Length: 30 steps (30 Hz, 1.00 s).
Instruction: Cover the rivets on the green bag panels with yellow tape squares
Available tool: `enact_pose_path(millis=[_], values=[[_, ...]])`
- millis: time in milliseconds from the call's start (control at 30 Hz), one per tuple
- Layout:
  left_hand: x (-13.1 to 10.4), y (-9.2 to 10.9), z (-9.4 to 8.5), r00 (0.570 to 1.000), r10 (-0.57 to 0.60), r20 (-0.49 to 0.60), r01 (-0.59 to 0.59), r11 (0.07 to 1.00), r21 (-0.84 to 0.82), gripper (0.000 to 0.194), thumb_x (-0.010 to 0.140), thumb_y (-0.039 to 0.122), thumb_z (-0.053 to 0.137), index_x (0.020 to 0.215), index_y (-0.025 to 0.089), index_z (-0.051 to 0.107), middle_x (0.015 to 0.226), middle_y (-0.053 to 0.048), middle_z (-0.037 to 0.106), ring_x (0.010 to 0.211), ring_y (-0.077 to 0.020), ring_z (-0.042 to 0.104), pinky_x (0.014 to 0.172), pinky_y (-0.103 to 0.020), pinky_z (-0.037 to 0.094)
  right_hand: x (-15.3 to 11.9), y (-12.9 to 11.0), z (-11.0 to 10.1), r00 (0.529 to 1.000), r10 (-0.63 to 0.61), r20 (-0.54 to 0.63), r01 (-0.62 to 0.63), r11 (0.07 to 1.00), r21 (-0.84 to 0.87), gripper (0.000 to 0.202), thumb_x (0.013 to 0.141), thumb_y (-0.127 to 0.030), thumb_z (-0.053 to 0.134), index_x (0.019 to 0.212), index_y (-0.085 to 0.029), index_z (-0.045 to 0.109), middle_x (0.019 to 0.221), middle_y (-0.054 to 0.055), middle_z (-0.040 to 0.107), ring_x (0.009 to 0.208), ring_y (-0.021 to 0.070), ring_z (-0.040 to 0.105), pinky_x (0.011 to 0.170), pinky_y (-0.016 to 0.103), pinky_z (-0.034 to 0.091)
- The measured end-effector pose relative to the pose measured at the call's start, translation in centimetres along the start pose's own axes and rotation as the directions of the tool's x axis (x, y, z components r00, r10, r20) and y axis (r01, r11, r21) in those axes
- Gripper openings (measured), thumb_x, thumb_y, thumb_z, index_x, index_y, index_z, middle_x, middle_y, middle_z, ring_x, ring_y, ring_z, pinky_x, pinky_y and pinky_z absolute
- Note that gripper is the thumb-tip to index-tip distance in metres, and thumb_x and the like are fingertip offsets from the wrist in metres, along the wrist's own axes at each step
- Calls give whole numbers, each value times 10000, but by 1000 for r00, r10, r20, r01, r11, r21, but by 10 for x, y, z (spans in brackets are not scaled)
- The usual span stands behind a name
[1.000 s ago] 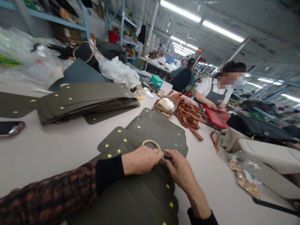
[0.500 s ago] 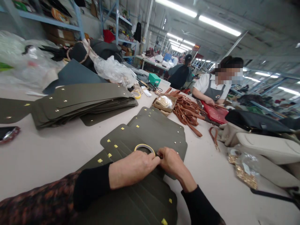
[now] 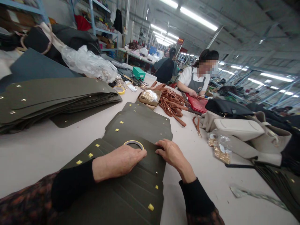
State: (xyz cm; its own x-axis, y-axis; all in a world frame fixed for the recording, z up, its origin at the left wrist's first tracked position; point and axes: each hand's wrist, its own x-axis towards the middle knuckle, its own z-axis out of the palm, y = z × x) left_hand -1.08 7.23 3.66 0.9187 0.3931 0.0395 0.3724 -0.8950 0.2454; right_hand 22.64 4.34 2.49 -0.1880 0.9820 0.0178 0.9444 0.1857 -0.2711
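My left hand point(image 3: 120, 162) is closed on a roll of yellow tape point(image 3: 134, 142), held over the olive leather-like panels. These panels point(image 3: 140, 122) lie overlapped in a fanned row, with small metal studs and bits of yellow tape point(image 3: 150, 207) along both sides. At the right edge of one panel, my right hand point(image 3: 172, 154) touches the surface with its fingertips, thumb and index finger slightly apart. Whether a small bit of tape is under those fingertips cannot be made out.
A thick stack of olive panels point(image 3: 58, 97) lies at the left. Beyond are a box of gold hardware point(image 3: 150, 96) and brown straps point(image 3: 172, 101). Pale bags point(image 3: 239, 126) and packets of gold hardware point(image 3: 221, 153) lie right. A co-worker point(image 3: 197, 75) handles a red item point(image 3: 197, 102).
My right hand has parted from the left hand and tape roll and now rests at the panel's right edge. The left hand still holds the roll. The view has turned right.
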Motion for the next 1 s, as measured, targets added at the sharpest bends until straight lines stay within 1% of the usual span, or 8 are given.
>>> enact_pose_path(millis=[133,233,300,367,433,500,800,1000], values=[[7,-2,4,1000,15,-4,-15,1000,-14,112,908,124,429,916,197,514,815,-4,641,694,-159,620,613,-243,456,4,1,13,975,13,-221,-20,999,-26,179,861,-201,588,1014,-232,677,947,57,681,930,214,579,841,345,418],[12,-4,3,995,16,-103,-24,997,-75,155,941,159,395,979,189,542,864,-21,646,763,-147,624,676,-229,471,1,0,15,954,-33,-297,40,999,18,229,837,-189,610,1052,-238,672,1043,71,679,1027,247,548,917,418,403],[17,-2,-2,982,4,-187,-32,989,-143,182,962,188,381,1032,190,549,888,-19,651,788,-139,628,696,-220,474,-6,-3,13,923,12,-384,48,988,145,224,852,-190,578,1053,-230,671,1075,75,675,1055,241,555,941,422,412],[21,2,-9,971,4,-238,-56,976,-210,203,969,217,392,1117,200,532,944,-15,662,817,-138,641,713,-219,482,-17,-7,10,892,146,-428,25,929,369,215,889,-217,520,1043,-215,670,1012,69,694,969,210,610,878,376,471],[26,8,-13,962,21,-273,-91,965,-245,294,963,226,421,1255,215,458,1057,-25,663,893,-150,653,766,-234,496,-30,-15,5,891,244,-382,21,820,572,219,907,-254,497,1031,-205,670,926,54,708,848,179,646,779,319,516],[30,12,-13,954,36,-297,-110,965,-238,415,958,216,433,1364,226,350,1155,-45,646,962,-163,654,815,-259,507,-41,-23,0,908,235,-347,50,761,647,211,904,-265,507,1015,-202,675,908,49,709,818,168,652,748,295,528],[39,21,5,958,52,-282,-70,996,-54,445,979,252,391,1395,172,256,1074,-95,667,843,-188,684,712,-287,543,-54,-38,-6,848,-22,-529,231,915,331,155,874,-148,524,946,-210,647,915,61,696,874,175,637,791,313,514],[40,30,0,973,-6,-233,-18,995,-102,246,978,237,392,1221,201,401,860,-19,660,776,-172,663,629,-241,487,-58,-36,0,811,-75,-580,211,962,171,157,855,-104,505,816,-209,616,735,18,662,690,138,614,658,258,478]])
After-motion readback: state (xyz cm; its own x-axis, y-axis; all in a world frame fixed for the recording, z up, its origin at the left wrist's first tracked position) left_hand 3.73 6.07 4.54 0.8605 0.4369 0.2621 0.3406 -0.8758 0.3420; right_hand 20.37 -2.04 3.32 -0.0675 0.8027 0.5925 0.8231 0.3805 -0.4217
